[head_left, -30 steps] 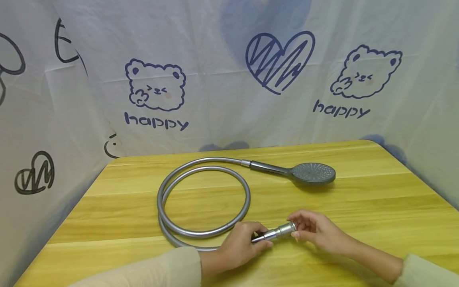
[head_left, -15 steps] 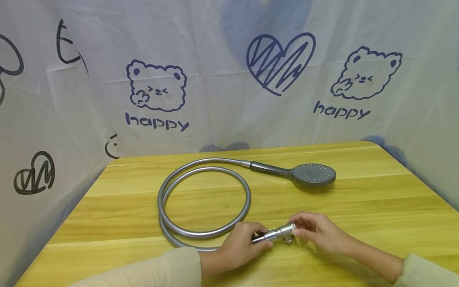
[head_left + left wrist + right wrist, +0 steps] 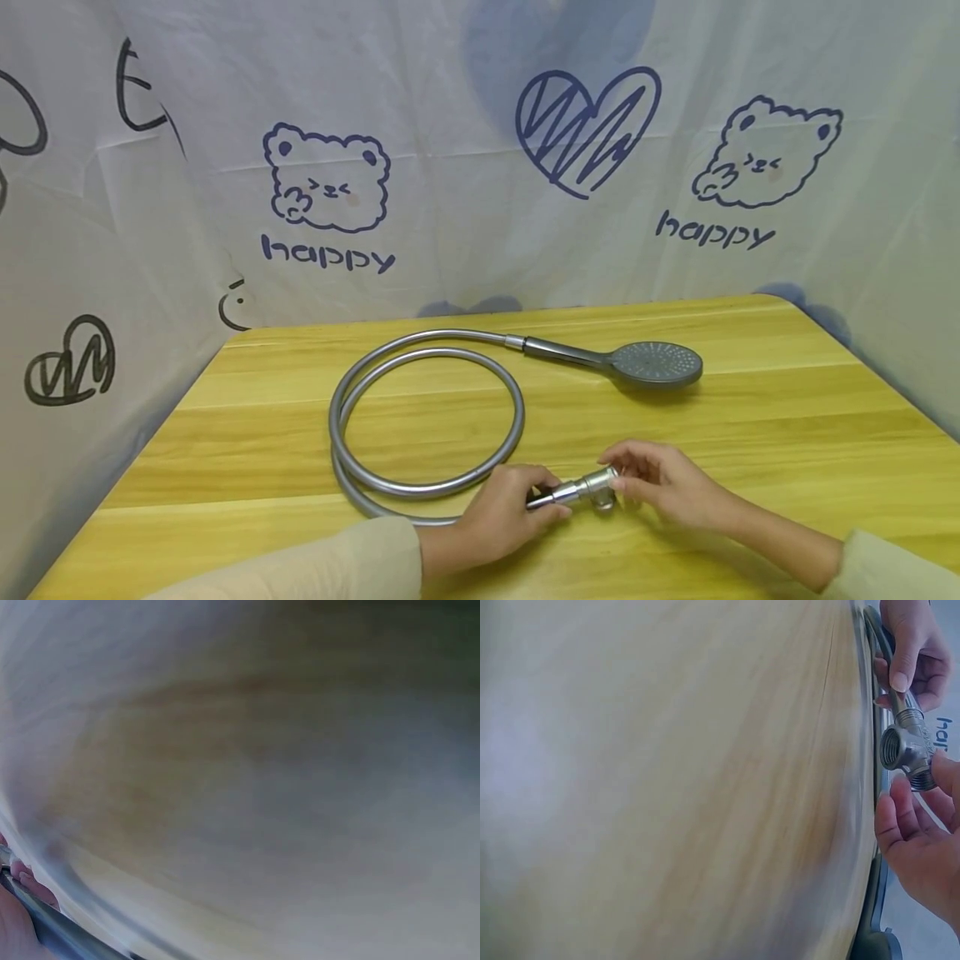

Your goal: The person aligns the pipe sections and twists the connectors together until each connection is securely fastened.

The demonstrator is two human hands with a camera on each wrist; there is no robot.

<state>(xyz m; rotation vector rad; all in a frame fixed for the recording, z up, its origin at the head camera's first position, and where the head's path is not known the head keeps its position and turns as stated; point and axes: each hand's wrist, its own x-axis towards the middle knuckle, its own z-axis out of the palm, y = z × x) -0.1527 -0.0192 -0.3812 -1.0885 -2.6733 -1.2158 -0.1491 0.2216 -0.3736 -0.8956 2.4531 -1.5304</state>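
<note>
A threaded metal tee fitting sits at the end of a grey shower hose. My left hand grips the hose just behind its chrome end nut. My right hand pinches the far end of the tee between thumb and fingertips. In the right wrist view the tee shows an open threaded side outlet, with my left hand beyond it and my right hand at its near end. The left wrist view catches only part of my hand and the blurred hose.
The hose lies coiled on a yellow wood-grain table. Its other end joins a grey shower head lying face up toward the back. White cloth with drawn bears and hearts hangs behind and beside the table.
The tee has turned in my right hand, so its side outlet now shows below the fitting. My left hand holds the hose in the same place.
</note>
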